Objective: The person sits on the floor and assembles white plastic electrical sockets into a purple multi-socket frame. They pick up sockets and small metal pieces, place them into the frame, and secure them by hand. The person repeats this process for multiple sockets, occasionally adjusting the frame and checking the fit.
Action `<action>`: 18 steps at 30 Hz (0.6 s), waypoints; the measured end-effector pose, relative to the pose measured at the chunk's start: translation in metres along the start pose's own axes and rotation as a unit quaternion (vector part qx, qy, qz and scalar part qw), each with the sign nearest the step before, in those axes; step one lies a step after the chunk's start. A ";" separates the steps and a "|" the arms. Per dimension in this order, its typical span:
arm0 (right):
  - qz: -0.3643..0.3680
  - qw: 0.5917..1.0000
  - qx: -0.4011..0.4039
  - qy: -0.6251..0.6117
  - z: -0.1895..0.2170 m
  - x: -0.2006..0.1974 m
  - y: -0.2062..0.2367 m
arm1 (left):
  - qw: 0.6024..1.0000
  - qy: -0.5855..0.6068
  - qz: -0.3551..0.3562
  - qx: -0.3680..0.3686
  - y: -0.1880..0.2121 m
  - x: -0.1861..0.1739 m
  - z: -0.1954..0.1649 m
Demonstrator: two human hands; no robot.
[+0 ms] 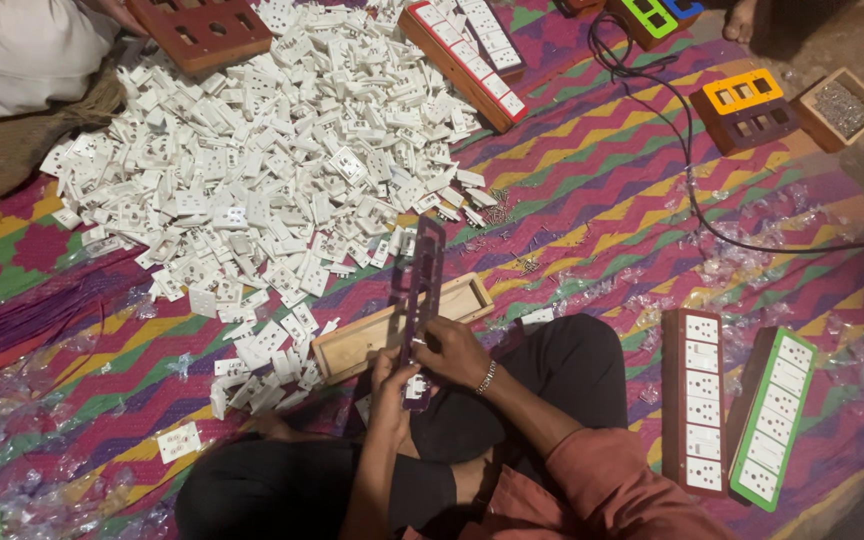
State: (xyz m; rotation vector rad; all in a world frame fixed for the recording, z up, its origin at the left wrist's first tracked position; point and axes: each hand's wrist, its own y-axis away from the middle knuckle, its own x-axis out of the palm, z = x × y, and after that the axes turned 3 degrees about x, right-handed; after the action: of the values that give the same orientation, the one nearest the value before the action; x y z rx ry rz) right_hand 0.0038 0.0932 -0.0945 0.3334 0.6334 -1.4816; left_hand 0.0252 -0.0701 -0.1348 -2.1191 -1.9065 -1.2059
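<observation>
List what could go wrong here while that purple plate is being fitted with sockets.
1. The long purple plate is gripped only at its lower end by both hands, so it may tip or flex.
2. Loose screws on the mat could get lost.
3. The black cable crosses the mat: a snag risk.

I wear black trousers [552,375] and a rust-red shirt, its sleeve [602,480] pushed up my forearm at the lower right of the frame. A metal chain bracelet [487,377] circles my right wrist.
</observation>
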 end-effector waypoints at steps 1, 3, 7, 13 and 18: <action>0.001 1.000 0.002 -0.006 0.001 0.000 0.001 | 1.000 -0.002 -0.001 0.002 0.000 -0.001 0.001; 0.005 1.000 0.007 -0.019 0.002 -0.001 0.001 | 1.000 -0.005 -0.003 0.002 -0.001 -0.002 0.002; -0.011 1.000 0.022 -0.008 0.003 -0.002 0.001 | 0.999 -0.015 0.026 0.012 -0.001 -0.003 0.002; -0.009 1.000 -0.007 0.002 0.005 -0.003 0.000 | 1.000 0.007 -0.001 0.000 0.001 -0.001 0.000; 0.000 0.999 0.018 -0.030 0.006 -0.003 0.001 | 1.000 -0.004 0.005 0.003 0.003 0.001 -0.003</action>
State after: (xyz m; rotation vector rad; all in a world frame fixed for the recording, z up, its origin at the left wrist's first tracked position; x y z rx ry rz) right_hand 0.0055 0.0927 -0.0882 0.3158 0.5592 -1.4987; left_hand 0.0263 -0.0711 -0.1306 -2.1314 -1.8975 -1.1906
